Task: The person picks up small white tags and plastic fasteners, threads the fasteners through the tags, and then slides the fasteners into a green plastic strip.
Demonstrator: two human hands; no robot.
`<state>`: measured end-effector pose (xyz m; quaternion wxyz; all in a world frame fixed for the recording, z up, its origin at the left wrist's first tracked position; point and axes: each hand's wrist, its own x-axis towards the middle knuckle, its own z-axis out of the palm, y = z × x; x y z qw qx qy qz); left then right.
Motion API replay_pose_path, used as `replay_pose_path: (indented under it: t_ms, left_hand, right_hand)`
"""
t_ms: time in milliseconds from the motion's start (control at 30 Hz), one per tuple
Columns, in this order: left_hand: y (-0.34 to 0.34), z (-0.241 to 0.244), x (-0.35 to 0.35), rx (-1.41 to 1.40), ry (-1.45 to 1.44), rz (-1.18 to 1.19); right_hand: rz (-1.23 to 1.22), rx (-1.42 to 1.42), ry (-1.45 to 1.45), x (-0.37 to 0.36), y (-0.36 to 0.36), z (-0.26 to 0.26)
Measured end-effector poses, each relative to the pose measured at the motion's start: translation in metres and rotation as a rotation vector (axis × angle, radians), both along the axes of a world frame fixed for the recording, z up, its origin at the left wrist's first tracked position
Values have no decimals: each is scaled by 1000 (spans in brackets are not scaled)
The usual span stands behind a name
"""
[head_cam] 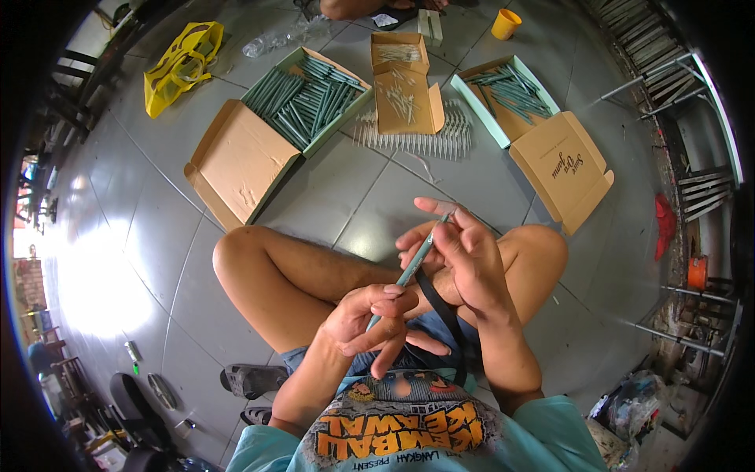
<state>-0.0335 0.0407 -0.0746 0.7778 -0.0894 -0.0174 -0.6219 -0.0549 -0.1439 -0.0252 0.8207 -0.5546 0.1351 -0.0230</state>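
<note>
A slim green pen barrel with small writing slants up to the right above my lap. My left hand grips its lower end between thumb and fingers, the other fingers spread below. At the upper end, the thumb and fingers of my right hand pinch the tip. An open carton full of similar green barrels lies ahead to the left. Fewer barrels lie in another open carton ahead to the right. Between them, a small brown box holds thin, pale refill-like sticks, loosely scattered.
Rows of clear pointed plastic pieces lie beneath the small box. A yellow bag, a crumpled clear plastic bag and a yellow cup are farther off. Black sandals rest by my left side. Another person's leg shows at the top.
</note>
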Motion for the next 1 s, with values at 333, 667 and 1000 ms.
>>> replay_pose_path:
  t_ms: [333, 667, 1000]
  left_hand:
    - [-5, 48, 24, 821, -868, 38]
    - [-20, 44, -4, 1137, -1096, 260]
    - [-19, 52, -7, 1271, -1279, 322]
  right_hand:
    - [58, -46, 32, -7, -10, -5]
    - [36, -23, 53, -9, 0, -11]
    - [27, -111, 48, -11, 4, -16]
